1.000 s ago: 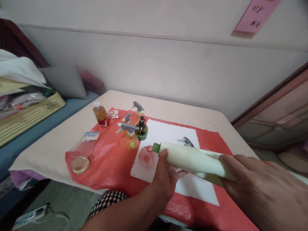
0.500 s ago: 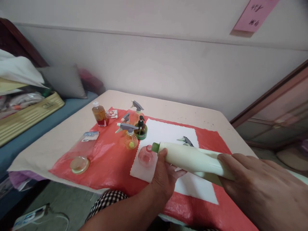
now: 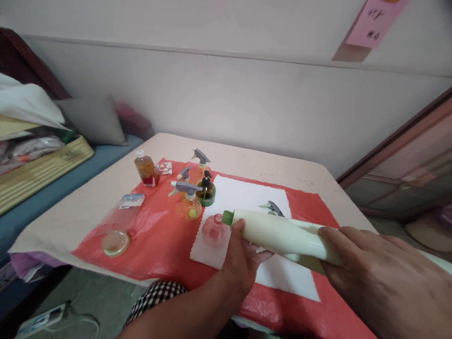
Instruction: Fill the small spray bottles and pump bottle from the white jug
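A large pale-green plastic jug (image 3: 278,233) with a darker green mouth lies tilted almost flat across my view. My left hand (image 3: 240,259) supports its neck from below, the thumb along the near side. Farther back, my right hand (image 3: 374,268) is wrapped round the jug's body or handle; most of those fingers are hidden. The green mouth meets the neck of a round, clear pinkish bottle (image 3: 214,231) without a sprayer head. Whether liquid is flowing I cannot tell. Behind the jug, a grey trigger sprayer head (image 3: 273,208) shows on the white sheet (image 3: 254,188).
Several spray bottles, one at the front (image 3: 191,207), and a green pump bottle (image 3: 207,190) stand left of the sheet on red plastic (image 3: 151,249). Farther left are an amber bottle (image 3: 145,169), a clear bag (image 3: 129,207) and a round lidded dish (image 3: 116,243). A wall (image 3: 226,103) rises behind.
Almost nothing differs. The jug and both hands keep their places, with the jug's mouth still at the pinkish bottle's neck; the view has shifted very slightly.
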Tool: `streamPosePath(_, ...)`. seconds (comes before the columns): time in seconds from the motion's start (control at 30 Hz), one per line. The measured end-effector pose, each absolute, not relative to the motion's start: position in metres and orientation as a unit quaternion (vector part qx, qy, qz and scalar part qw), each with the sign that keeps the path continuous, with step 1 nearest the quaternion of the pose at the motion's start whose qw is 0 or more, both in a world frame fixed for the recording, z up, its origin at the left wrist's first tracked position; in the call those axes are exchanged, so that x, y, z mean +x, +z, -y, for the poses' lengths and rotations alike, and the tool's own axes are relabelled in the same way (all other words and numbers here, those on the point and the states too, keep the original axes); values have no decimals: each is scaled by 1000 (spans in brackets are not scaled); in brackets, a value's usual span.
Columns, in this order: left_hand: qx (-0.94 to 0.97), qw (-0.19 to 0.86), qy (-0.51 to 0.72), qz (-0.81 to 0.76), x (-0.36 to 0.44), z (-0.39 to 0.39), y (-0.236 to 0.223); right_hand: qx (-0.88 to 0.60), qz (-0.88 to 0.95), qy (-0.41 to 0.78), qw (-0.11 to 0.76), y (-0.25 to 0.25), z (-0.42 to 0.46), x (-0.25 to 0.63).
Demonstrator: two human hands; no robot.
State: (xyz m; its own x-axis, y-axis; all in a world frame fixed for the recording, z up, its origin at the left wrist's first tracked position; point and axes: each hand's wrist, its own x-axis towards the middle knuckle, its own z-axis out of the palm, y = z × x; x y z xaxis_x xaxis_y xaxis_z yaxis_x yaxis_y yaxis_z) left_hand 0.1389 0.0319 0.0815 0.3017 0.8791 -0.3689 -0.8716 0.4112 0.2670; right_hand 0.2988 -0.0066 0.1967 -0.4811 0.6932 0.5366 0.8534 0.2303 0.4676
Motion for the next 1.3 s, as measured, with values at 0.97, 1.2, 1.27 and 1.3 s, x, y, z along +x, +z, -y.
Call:
streamPosePath(0.97,6,810,542,-222,137,-31,82,-487,782,-371,115,195,4,299)
streamPosePath(1.2,11,808,545,-224,138,-32,81,-494,773,-377,125,196,5,297)
streamPosePath(1.27,12,808,545,-222,138,-32,81,-492,776,-375,124,196,5,297)
streamPosePath(1.3,10,808,545,-224,138,-33,81,-492,777,-373,121,197,4,297)
